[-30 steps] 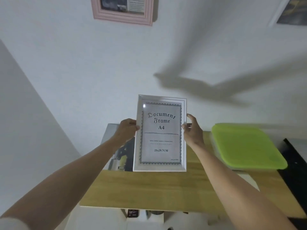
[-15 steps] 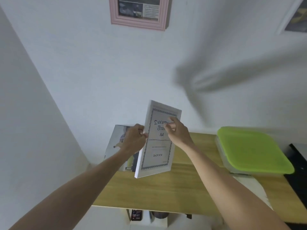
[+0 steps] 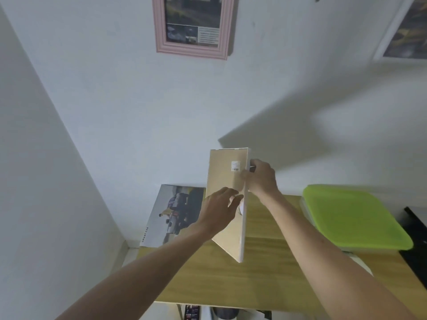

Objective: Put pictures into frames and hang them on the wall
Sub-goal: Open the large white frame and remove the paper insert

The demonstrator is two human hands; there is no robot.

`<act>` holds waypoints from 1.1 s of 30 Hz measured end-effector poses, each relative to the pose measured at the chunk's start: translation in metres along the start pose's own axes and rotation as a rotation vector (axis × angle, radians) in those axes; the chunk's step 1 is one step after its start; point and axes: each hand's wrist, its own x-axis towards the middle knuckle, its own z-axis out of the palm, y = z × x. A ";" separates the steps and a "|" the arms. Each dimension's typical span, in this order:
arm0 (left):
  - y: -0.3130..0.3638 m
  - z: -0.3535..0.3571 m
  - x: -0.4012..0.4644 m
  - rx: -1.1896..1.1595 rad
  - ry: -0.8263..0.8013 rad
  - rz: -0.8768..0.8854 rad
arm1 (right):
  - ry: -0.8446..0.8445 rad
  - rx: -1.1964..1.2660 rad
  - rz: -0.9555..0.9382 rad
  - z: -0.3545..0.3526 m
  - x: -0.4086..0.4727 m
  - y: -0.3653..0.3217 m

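I hold a white A4 document frame (image 3: 225,179) upright above the wooden table (image 3: 265,273), its tan cardboard back turned toward me, a small white sticker near the top. My right hand (image 3: 262,177) grips the frame's right edge near the top, thumb on the back. My left hand (image 3: 219,210) lies on the back lower down, its fingers reaching the right edge. A car picture (image 3: 175,214) leans against the wall at the table's far left. A pink frame (image 3: 193,26) with a picture hangs on the wall above.
A clear box with a lime green lid (image 3: 353,218) sits on the table's right side. A dark object (image 3: 416,245) lies at the far right edge. Another framed picture (image 3: 406,31) hangs at the top right. A side wall closes in on the left.
The frame has been turned around: its printed front faced me before, now its cardboard back does. My left hand shifted from the left edge onto the back. The view tilted upward.
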 end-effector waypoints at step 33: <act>-0.132 0.092 -0.006 -0.126 -0.300 -0.968 | -0.282 0.032 0.463 0.038 0.033 0.232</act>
